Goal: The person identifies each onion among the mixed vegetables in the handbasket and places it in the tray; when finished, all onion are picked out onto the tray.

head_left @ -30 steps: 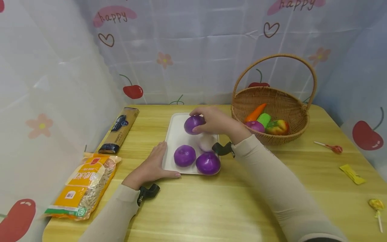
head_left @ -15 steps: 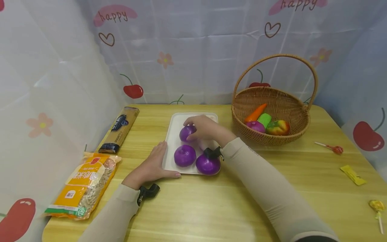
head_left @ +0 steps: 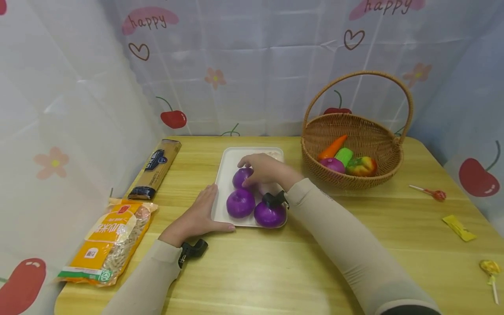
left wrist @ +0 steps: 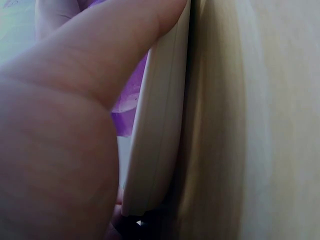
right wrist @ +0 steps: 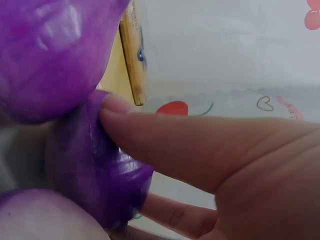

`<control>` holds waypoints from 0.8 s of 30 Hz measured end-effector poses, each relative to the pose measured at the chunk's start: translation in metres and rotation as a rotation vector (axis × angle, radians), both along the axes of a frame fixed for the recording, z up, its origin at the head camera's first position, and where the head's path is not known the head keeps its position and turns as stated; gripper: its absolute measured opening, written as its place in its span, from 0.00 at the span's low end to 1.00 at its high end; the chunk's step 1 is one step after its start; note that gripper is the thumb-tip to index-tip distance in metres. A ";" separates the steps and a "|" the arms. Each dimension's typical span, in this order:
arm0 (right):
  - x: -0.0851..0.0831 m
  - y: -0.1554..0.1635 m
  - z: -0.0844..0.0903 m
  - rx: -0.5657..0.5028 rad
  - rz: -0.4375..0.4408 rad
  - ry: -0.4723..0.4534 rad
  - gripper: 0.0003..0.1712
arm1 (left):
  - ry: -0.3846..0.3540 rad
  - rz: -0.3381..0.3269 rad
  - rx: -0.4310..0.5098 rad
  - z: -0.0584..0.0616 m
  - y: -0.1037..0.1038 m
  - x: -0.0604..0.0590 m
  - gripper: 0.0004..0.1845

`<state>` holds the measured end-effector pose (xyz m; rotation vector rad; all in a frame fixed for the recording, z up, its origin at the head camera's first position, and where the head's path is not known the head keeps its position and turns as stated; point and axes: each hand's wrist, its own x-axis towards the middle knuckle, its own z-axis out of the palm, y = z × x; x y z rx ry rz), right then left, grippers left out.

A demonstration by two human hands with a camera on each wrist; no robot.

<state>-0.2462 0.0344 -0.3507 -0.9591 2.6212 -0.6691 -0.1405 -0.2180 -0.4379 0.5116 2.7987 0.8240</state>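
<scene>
My right hand (head_left: 265,169) grips a purple toy onion (head_left: 241,178) over the middle of a white tray (head_left: 232,159), thumb on the near side and fingers on the far side. That onion sits right against a second onion (head_left: 240,203); a third onion (head_left: 270,215) lies at the tray's front right corner. Mostly hidden under my right wrist is a paler, whitish-purple onion (right wrist: 45,217). My left hand (head_left: 201,214) rests at the tray's front left corner, fingers straight along the left side and thumb stretched along the front edge.
A wicker basket (head_left: 354,177) with a carrot, an onion and other toy vegetables stands at the back right. Spaghetti (head_left: 156,169) and an orange-labelled food bag (head_left: 108,243) lie left. Two lollipops (head_left: 438,195) and a yellow-wrapped sweet (head_left: 458,228) lie right.
My right hand has brought the gripped onion down and slightly left onto the tray, close to the onion in front of it. My left hand has stayed at the tray's corner.
</scene>
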 end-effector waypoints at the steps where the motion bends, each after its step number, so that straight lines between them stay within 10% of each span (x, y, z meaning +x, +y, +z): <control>1: 0.000 0.001 0.000 0.000 -0.002 -0.003 0.36 | -0.001 0.000 0.000 0.000 0.000 0.000 0.81; 24: 0.010 0.031 0.031 -0.091 -0.065 -0.035 0.40 | 0.003 -0.010 0.003 0.000 0.001 -0.002 0.80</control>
